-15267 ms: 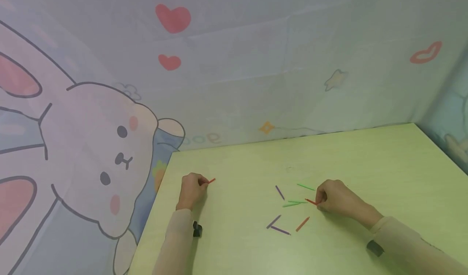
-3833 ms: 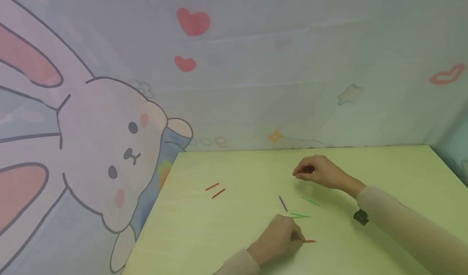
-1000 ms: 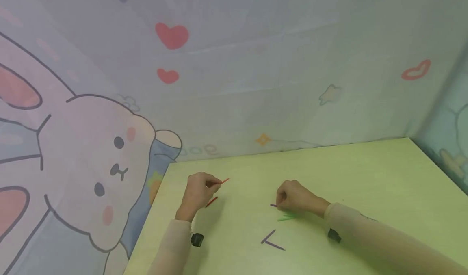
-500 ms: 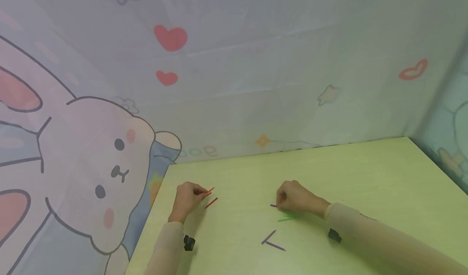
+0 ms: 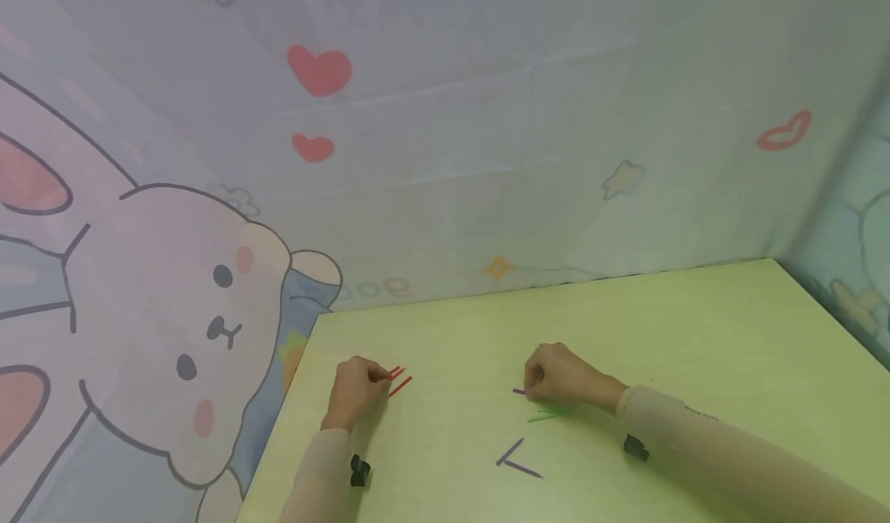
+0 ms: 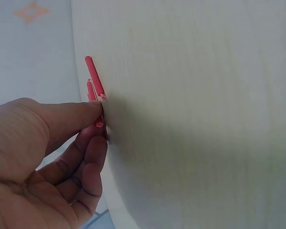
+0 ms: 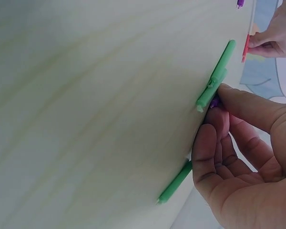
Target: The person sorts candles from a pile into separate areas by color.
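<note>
So the left hand has a small red stick pinched between thumb and fingertips, basically no gap beyond the stick itself, other fingers curled in underneath. I'll use the green pair as my landmark: that red stick is well off to the left of it and a bit farther from the person. Two other red sticks are right there by the same fingertips, lined up much the same way; can't tell whether they actually touch the held one.

Right hand is just past the far side of the green pair, doing the same kind of tight pinch, thumb against fingers, on a purple stick. One end pokes out, up and left of the green pair; the rest is hidden by the hand. The wrist view also shows a third green stick partly behind those fingers.

Two more purple sticks sit on the near side of the green pair, a little left, angled into a sideways V.

All this is on a pale yellow-green table. Behind the green pair there's a printed cloth, with a big rabbit way over left.
</note>
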Demonstrator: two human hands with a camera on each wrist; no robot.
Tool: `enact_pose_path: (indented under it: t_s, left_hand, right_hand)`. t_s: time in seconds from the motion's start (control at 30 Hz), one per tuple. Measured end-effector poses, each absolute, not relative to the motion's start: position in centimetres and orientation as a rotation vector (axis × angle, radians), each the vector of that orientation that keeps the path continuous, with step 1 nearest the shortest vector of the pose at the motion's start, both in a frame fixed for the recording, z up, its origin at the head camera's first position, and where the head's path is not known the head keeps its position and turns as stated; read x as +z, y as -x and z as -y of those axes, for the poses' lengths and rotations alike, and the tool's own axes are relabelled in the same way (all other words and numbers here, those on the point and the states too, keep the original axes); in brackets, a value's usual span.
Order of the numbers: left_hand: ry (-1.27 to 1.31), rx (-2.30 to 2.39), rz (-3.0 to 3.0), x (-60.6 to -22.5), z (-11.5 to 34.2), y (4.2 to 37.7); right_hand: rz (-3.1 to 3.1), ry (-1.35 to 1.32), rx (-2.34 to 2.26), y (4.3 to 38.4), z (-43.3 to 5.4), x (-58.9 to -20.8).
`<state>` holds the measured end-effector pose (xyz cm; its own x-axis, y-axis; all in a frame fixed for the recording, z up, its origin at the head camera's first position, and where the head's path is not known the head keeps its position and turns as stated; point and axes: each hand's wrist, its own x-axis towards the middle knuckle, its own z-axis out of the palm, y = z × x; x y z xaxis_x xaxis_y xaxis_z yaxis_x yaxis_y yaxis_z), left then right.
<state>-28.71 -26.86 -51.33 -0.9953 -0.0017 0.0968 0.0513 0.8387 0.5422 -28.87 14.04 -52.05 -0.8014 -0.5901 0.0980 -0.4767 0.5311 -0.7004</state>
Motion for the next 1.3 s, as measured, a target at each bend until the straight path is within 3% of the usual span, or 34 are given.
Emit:
enact_pose_path:
  t_s: [1.3]
  left_hand:
    - [0.063, -0.875, 2.887, -52.09, 26.49, 28.85]
  right_hand:
    - [-2.633, 0.92, -1.106, 28.74, -14.03, -52.18]
